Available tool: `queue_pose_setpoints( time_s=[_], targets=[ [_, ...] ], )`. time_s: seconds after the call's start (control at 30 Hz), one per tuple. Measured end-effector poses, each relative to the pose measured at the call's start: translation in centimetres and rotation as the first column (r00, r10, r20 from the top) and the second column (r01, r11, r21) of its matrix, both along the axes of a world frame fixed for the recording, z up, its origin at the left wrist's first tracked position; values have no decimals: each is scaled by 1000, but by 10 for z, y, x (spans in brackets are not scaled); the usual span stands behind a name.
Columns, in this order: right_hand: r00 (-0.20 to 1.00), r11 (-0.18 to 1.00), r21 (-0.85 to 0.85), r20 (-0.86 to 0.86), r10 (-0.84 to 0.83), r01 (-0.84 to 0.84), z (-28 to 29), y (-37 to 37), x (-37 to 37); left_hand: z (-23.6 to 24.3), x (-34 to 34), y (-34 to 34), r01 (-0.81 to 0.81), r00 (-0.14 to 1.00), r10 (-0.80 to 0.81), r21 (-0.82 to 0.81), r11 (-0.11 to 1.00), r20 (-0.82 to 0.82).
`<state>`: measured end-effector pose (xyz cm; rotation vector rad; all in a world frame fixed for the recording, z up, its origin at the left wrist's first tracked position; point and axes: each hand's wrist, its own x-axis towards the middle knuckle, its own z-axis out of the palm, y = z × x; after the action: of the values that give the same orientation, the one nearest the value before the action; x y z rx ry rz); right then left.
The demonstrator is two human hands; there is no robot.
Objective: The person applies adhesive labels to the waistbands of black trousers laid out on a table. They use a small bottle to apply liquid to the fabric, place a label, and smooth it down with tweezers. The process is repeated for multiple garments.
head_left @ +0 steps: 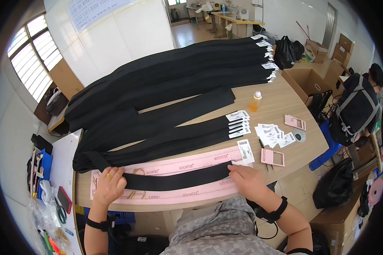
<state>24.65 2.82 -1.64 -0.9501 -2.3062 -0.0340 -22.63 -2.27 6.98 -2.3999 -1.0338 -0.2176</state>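
Note:
My left hand (111, 185) is closed on the left part of a flat black band (176, 176), and my right hand (247, 180) pinches its right end. The band is stretched nearly straight over pink printed strips (200, 193) on the table. A white label (245, 151) lies at their right end, just beyond my right hand. Behind them lies a bundle of black bands (166, 144) with white labels (238, 119). Beside these are loose white labels (268, 135) and two pink card pieces (273, 157).
Long black bands (166, 72) cover the back of the wooden table (298, 161). A bottle (254, 102) and a roll (299, 135) stand or lie at right. A side table (69, 238) holds scissors and bags. A seated person (355, 106) with a backpack and cartons (304, 83) are at right.

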Motion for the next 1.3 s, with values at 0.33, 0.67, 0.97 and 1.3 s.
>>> queue_pose_setpoints(
  time_s=[0.33,0.67,0.97,1.3],
  targets=[
    [997,999,-9,49,-52,53,-1,-14,0,-39,122,-46,2,983,91,-501,866,161],
    [986,987,-17,61,-158,159,-3,-21,-1,-70,191,-27,-54,936,250,-601,798,247],
    [984,983,-42,25,-176,177,-2,-18,2,-74,200,-23,-39,915,271,-603,797,299],
    [986,978,-125,1,-168,167,-1,-20,5,-73,214,-11,-30,924,224,-527,849,308]
  ],
)
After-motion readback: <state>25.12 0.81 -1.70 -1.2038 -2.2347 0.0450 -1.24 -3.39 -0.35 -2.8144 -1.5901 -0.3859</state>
